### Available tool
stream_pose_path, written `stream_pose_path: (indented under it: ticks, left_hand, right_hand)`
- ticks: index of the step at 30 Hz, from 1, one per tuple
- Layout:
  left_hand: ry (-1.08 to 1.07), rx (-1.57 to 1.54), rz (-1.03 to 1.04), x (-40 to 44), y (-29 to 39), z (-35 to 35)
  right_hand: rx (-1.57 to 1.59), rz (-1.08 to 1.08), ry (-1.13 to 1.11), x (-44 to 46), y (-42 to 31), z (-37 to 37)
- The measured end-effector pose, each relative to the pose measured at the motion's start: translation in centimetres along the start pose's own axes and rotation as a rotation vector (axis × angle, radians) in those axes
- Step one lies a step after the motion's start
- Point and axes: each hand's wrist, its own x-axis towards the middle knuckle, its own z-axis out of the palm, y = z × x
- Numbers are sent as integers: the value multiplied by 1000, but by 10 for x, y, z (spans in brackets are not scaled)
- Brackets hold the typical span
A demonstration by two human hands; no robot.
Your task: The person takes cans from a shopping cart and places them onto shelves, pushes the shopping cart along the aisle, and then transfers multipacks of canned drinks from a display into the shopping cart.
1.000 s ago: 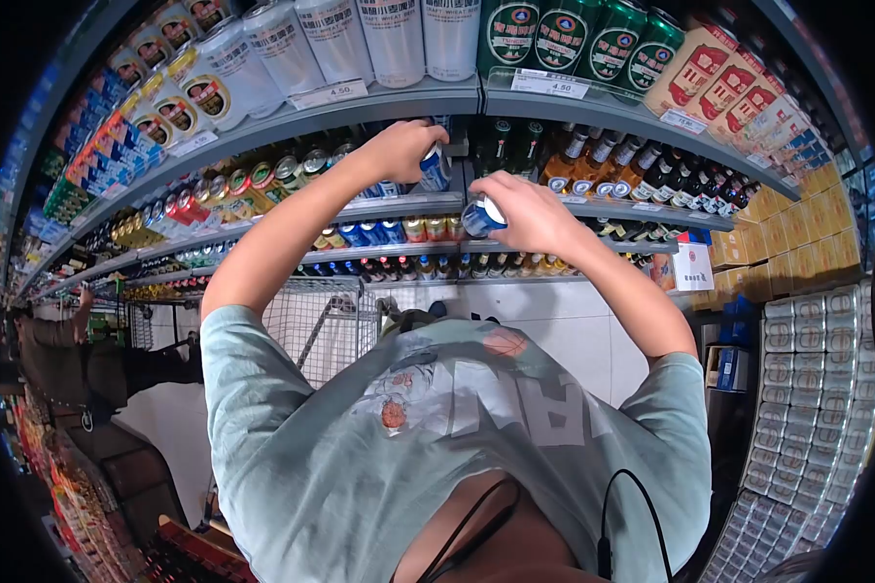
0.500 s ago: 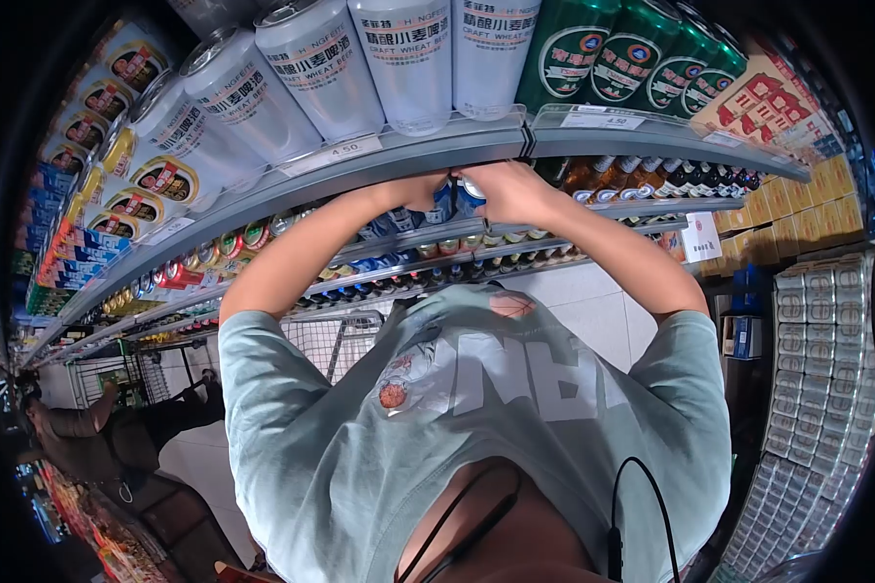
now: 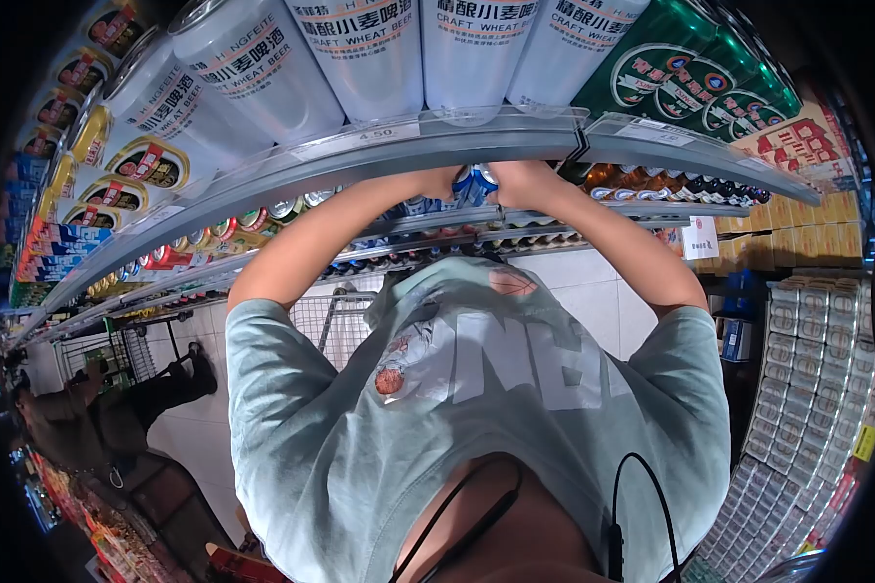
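Note:
Both my arms reach under the front edge of an upper shelf (image 3: 360, 160), into the level below. My left hand (image 3: 437, 183) is closed around the side of a blue can (image 3: 464, 181), with its fingertips mostly hidden. Beside it, my right hand (image 3: 520, 185) is closed on another blue can (image 3: 485, 178). The two cans stand close together between my hands. More blue cans (image 3: 420, 206) line the same level just in front of and to the left of my hands. The shelf edge cuts off the view of the cans' far sides.
Tall white beer cans (image 3: 369, 58) and green cans (image 3: 690, 68) stand on the upper shelf. Bottles (image 3: 632, 180) line the level below, right. A wire cart (image 3: 335, 316) is beyond my shirt. Stacked can packs (image 3: 807, 360) rise at right. Another person (image 3: 78, 418) is at left.
My view has shifted, so the upper shelf and its cans appear larger and further right. My hands remain under the shelf edge, and the two blue cans between them show more clearly.

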Motion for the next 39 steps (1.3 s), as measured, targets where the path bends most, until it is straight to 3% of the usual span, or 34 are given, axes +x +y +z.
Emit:
stream_pose_path:
  ticks: [5,6,7,10,11,14,18,21,22,23,25,27,30,34,36,39]
  left_hand:
    - [58,-130,-65,-52,25,-43]
    - [271,-84,3,-52,11,-20]
    - [270,-93,-11,-61,10,-16]
    - [543,-364,-94,-97,22,-5]
    - [521,-408,-159,-112,29,-9]
    - [926,-504,-94,-152,27,35]
    - [1131,-528,-632,-232,26,138]
    - [1163,-515,-1176,-321,39,262]
    - [1198,-497,-1345,-355,54,301]
    - [1133,-298,-1539,-392,71,345]
    - [836,-32,-2040,-451,126,394]
    - [582,235,-2340,-500,186,440]
    - [415,252,-2681,-539,273,476]
    - [400,210,-2744,-549,343,483]
    - [617,352,-2529,-553,351,486]
    - [820,409,-2569,-552,365,455]
  right_hand:
    - [21,93,-135,1,-6,-9]
    - [-19,60,-119,0,-5,-9]
    - [-17,49,-130,0,-5,-7]
    - [-133,10,-30,2,0,0]
    - [-126,-4,-47,3,1,2]
    - [-54,97,-208,6,-17,-14]
    - [-92,147,-190,-15,-60,-44]
    - [-59,60,-88,-44,-72,-54]
    - [75,-91,-56,-53,-74,-53]
    - [213,-240,-24,-61,-78,-51]
    - [318,-222,-181,-74,-89,-40]
    - [418,-197,-335,-83,-91,-16]
    - [202,-82,-506,-100,-85,34]
    - [362,-113,-550,-129,-92,73]
    - [390,-141,-546,-149,-96,81]
    - [405,-148,-529,-184,-105,91]
